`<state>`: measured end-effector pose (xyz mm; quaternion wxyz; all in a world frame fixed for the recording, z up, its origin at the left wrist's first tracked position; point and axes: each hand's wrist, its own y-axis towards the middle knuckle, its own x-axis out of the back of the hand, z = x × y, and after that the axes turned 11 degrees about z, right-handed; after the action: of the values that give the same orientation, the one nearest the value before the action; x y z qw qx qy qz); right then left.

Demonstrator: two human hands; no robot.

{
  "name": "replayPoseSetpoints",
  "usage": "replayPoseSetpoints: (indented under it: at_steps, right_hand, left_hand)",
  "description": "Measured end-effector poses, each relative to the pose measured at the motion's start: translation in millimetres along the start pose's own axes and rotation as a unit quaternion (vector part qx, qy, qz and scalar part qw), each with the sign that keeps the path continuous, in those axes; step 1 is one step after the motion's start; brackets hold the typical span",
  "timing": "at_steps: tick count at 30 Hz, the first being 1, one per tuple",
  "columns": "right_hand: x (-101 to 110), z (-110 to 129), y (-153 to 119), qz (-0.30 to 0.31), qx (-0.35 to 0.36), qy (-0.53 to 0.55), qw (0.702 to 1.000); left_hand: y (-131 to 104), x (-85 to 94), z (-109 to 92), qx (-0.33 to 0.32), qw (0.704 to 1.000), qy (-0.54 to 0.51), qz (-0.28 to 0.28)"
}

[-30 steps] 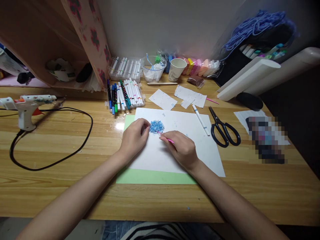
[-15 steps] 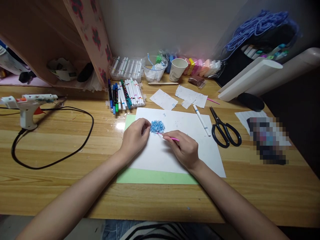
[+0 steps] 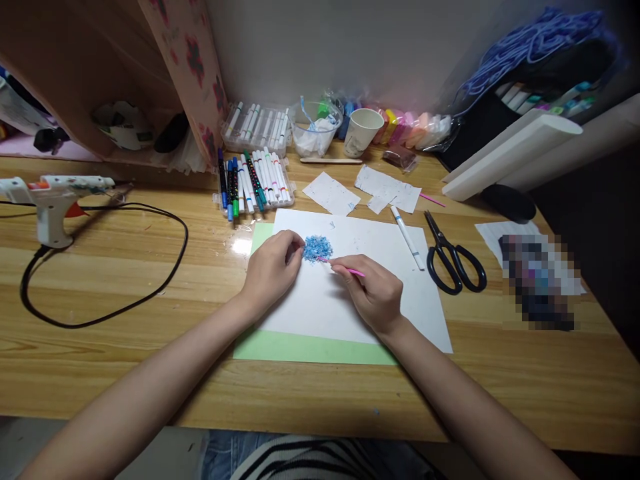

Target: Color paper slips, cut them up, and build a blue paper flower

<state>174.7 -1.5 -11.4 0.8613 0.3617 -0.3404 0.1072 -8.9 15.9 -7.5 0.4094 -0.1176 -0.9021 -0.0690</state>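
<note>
A small heap of blue and white shreds [image 3: 318, 248] lies on the white paper [image 3: 320, 307], which rests over a green sheet [image 3: 310, 349]. My right hand [image 3: 373, 290] is closed around a thin pink stick [image 3: 356, 272], whose tip touches the near edge of the heap. At the heap's left side, my left hand [image 3: 274, 270] rests on the paper with its fingers curled and the fingertips together. Whatever those fingertips may pinch is too small to make out.
Black-handled scissors [image 3: 453, 257] and a white marker [image 3: 407, 239] lie to the right. Behind are paper scraps [image 3: 330, 193], a marker case [image 3: 255, 183], a plastic cup [image 3: 315, 133] and a paper cup [image 3: 363, 130]. A glue gun [image 3: 55, 203] with its cable lies left.
The pink stick's tip has moved slightly up into the near edge of the heap, and the heap looks a little more spread. My left hand stays beside it. The view has shifted slightly.
</note>
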Motion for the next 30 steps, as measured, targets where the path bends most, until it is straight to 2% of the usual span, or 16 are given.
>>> replayPoseSetpoints:
  at_steps: [7,15,20,30]
  right_hand:
    - [-0.3,0.5,0.6,0.014,0.012,0.003,1.000]
    - [0.6,4.5,0.6,0.000,-0.049,-0.003,0.999]
    - [2.1,6.0,-0.8,-0.019,-0.028,-0.012,0.999]
    - [-0.3,3.4,0.3,0.003,-0.020,-0.011,1.000]
  left_hand:
    - [0.2,-0.1,-0.6,0.001,1.000,-0.004,0.003]
    - [0.1,-0.4,0.1,0.002,1.000,-0.005,0.001]
    - [0.4,-0.9,0.5,0.000,1.000,-0.003,-0.003]
    - [0.4,-0.8,0.5,0.000,1.000,0.000,-0.001]
